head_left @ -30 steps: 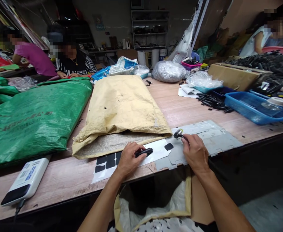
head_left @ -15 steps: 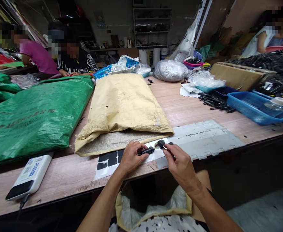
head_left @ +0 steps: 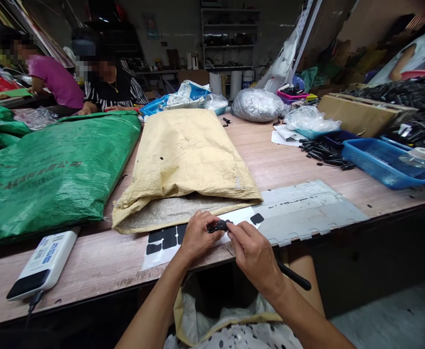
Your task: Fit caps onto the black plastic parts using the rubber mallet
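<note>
At the table's front edge, my left hand (head_left: 198, 234) is closed on a small black plastic part (head_left: 212, 228), mostly hidden by the fingers. My right hand (head_left: 253, 252) pinches a black piece with a round knob (head_left: 222, 225), and the knob meets the part in my left hand. Below my right wrist a black rod (head_left: 295, 276) sticks out; whether it joins the knobbed piece is hidden. Beneath both hands lies a white sheet (head_left: 239, 214) bearing black rounded patches (head_left: 169, 237), with one patch (head_left: 257, 218) showing at its right end.
A yellow woven sack (head_left: 188, 155) lies just beyond my hands, a green sack (head_left: 52, 169) to the left. A power bank (head_left: 45, 261) sits at front left, a grey mat (head_left: 306, 208) at right. Farther right are blue trays (head_left: 390, 162) and black parts (head_left: 328, 154). Co-workers sit behind.
My right hand has moved left, bringing the knobbed piece against the part in my left hand. The black rod now shows below my right wrist, and the right-end patch is uncovered.
</note>
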Available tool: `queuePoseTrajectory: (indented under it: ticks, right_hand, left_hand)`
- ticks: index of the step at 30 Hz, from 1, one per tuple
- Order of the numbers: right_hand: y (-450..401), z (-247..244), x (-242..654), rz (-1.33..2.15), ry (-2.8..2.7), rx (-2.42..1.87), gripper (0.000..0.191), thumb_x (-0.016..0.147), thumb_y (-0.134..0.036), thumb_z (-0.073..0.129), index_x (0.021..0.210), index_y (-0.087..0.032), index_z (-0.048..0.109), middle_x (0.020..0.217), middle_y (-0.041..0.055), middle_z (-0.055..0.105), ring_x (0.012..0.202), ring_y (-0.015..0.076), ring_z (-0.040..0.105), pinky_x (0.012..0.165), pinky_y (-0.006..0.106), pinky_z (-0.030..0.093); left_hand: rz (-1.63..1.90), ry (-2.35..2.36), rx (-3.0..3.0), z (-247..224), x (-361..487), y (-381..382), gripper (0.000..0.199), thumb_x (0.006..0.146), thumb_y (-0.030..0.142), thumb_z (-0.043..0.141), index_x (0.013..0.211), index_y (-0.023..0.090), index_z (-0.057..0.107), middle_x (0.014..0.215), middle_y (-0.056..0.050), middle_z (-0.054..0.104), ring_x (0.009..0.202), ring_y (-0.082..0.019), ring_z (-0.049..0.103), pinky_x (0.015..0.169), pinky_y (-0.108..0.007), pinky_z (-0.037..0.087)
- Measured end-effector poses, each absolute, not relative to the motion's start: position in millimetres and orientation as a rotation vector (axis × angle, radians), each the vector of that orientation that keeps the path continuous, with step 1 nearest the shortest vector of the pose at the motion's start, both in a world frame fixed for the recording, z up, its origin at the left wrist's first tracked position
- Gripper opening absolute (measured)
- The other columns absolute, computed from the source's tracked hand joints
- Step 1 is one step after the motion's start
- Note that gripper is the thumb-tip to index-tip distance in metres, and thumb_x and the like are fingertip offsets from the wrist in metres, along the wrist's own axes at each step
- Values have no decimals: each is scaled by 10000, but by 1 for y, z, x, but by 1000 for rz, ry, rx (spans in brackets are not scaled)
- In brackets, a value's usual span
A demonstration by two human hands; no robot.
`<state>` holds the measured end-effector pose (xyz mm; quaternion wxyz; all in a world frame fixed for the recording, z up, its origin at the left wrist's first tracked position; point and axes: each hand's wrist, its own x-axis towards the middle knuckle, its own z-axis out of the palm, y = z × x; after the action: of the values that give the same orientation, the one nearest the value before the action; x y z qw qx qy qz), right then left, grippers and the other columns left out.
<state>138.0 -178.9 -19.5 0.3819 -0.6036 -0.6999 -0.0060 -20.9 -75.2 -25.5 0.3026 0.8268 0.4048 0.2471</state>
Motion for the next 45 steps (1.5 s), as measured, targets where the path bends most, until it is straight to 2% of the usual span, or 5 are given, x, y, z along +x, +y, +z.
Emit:
queuePoseTrajectory:
  ticks: [6, 20, 28, 36, 45]
  right_hand:
    - [-177, -8, 151, -38, -1667, -1518, 296, 1000, -155, 498, 1250, -197, 651, 947, 66, 663, 892, 188, 624, 836, 317, 512]
    - [-174, -11, 178, -92, -1573, -1646, 282, 1010, -248, 485, 1206, -211, 684, 972, 73, 698, 884, 196, 648, 827, 322, 501]
    - [-165, -28, 236, -369, -1475, -2046, 240, 951, -212, 568, 1113, -213, 745, 932, 61, 705, 879, 207, 614, 741, 313, 407]
    - [-158, -49, 263, -521, -1433, -2141, 212, 941, -240, 597, 1092, -237, 745, 921, 59, 694, 848, 212, 535, 738, 353, 270]
    - [-151, -47, 263, -500, -1387, -2221, 233, 936, -241, 570, 1131, -208, 692, 973, 89, 649, 884, 231, 505, 709, 351, 270]
  left_hand:
    - [699, 1066, 2170, -28, -20, -75, 178, 749, 165, 783, 914, 223, 748, 838, -1, 686, 883, -210, 547, 834, -347, 409]
    - [686, 1059, 2204, -24, -21, -77, 125, 801, 235, 737, 925, 229, 742, 857, -14, 689, 889, -221, 555, 832, -354, 414]
    - [635, 1005, 2161, -24, -27, -74, 175, 894, 308, 645, 1012, 248, 759, 950, -35, 695, 963, -235, 552, 891, -377, 404]
    - [610, 985, 2171, -26, -29, -73, 220, 963, 323, 543, 1042, 246, 734, 986, -40, 684, 995, -240, 541, 920, -386, 391]
    - [603, 989, 2231, -28, -30, -73, 273, 1011, 351, 462, 1016, 245, 713, 978, -39, 681, 962, -234, 543, 896, -382, 397]
